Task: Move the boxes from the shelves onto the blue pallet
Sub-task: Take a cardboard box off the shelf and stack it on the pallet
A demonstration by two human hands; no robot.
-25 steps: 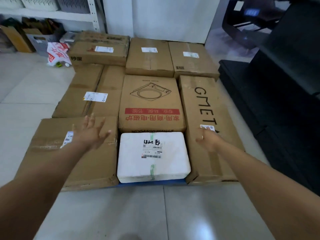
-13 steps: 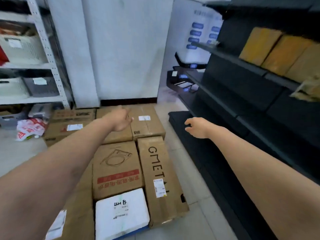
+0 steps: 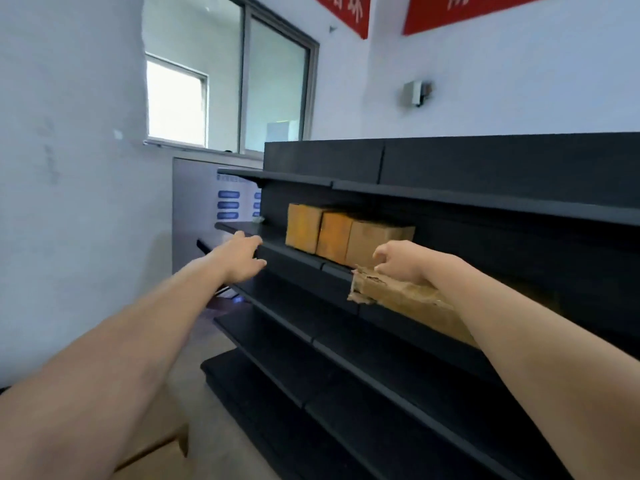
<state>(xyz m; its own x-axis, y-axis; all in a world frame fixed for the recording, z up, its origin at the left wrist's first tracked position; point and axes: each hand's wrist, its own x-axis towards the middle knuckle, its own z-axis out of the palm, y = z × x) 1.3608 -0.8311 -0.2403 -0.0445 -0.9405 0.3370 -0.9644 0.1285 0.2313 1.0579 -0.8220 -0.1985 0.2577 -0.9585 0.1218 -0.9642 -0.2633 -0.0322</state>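
Head view: the black shelving point(image 3: 450, 202) fills the right side, its tiers running back toward a grey cabinet point(image 3: 194, 202) and a window point(image 3: 277, 88).

Three cardboard boxes point(image 3: 334, 239) stand side by side, touching, on the middle shelf, set back from its front lip under the shelf above. A stretch of bare board runs from the leftmost one to the shelf's left end.

The left hand point(image 3: 242, 259) is out over that front lip, near the left end. Its grip is apart, fingers straight, nothing in it, and it is well apart from the boxes.

The right hand point(image 3: 401, 263) is just in front of the rightmost standing box. It hovers above the torn near corner of a worn box point(image 3: 398, 296) that lies flat along the shelf edge. That ragged corner seems to jut past the lip.

The fingers are bent down toward the cardboard, but I cannot tell whether the grip has closed on it.

The lower shelves step outward toward the floor point(image 3: 221, 410), and a white wall point(image 3: 69, 168) bounds the aisle on the left. Red banners point(image 3: 349, 12) hang high on the far wall.
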